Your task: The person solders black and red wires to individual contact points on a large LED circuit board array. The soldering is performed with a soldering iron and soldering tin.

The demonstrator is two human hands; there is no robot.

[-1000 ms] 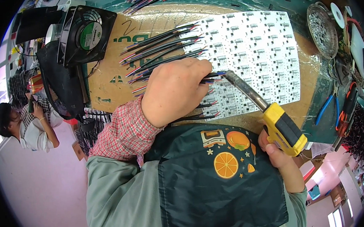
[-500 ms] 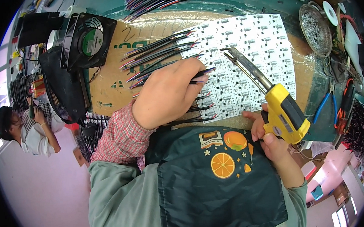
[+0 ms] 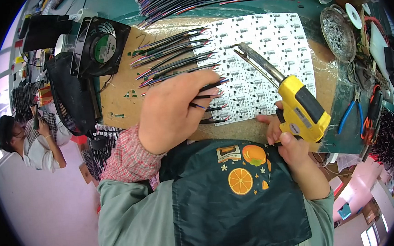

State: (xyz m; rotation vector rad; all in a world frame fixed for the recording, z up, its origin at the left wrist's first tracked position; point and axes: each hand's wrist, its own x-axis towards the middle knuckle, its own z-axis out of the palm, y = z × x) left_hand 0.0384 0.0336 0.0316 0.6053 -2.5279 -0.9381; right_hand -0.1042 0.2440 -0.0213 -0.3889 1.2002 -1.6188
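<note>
Yellow soldering gun sat gripped in the right hand; left hand pinched wires on the white circuit panel; its hot tip could have burned nearby fingers.

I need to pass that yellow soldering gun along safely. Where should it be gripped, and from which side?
Grip the yellow soldering gun by its chunky yellow handle, coming from the near, lower side where the right hand holds it; the long metal barrel points away over the white board.

Bright, even overhead lighting; soft shadows fall beneath the left hand. Focus is sharp around the right hand; strong fisheye bending and a black vignette mark the rim.
</note>
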